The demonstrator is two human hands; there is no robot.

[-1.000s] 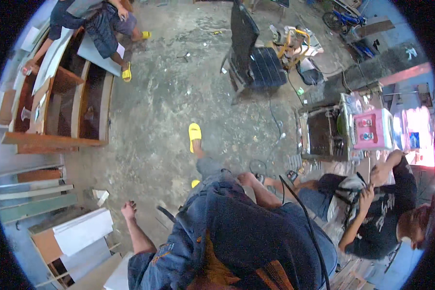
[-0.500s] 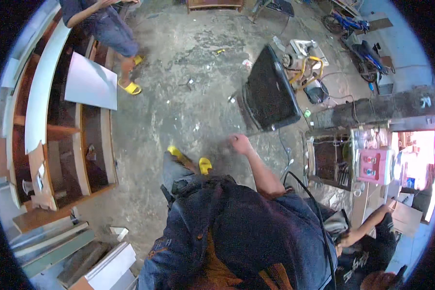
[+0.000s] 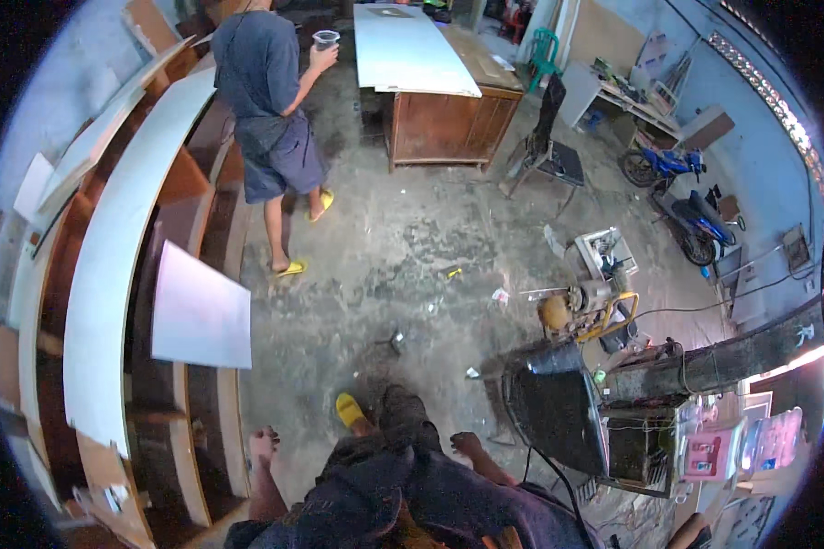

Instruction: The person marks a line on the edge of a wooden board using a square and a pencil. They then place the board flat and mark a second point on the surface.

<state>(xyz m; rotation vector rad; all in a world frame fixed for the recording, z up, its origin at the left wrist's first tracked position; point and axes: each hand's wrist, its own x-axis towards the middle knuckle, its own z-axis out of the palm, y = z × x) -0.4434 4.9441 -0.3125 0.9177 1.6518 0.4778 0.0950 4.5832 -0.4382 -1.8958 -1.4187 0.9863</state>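
Observation:
My left hand (image 3: 264, 445) hangs empty at my side, fingers loose, close to the wooden cabinet frame (image 3: 212, 430) on the left. Next to my hip, my right hand (image 3: 467, 446) is empty as well, a short way from a black chair (image 3: 551, 414) on the right. Between the hands are my dark denim clothes and one foot in a yellow sandal (image 3: 348, 409) on the concrete floor. A white panel (image 3: 201, 320) leans out of the cabinet ahead of my left hand.
Another person (image 3: 265, 101) in yellow sandals stands ahead holding a clear cup (image 3: 325, 39). Beyond is a wooden workbench topped by a white board (image 3: 410, 55). A folding chair (image 3: 549, 146), a blue motorbike (image 3: 682, 197) and a yellow machine (image 3: 590, 311) stand on the right.
The view has lifted from the floor near my legs toward the far end of the room. My right hand has come back from reaching forward and now hangs at my side.

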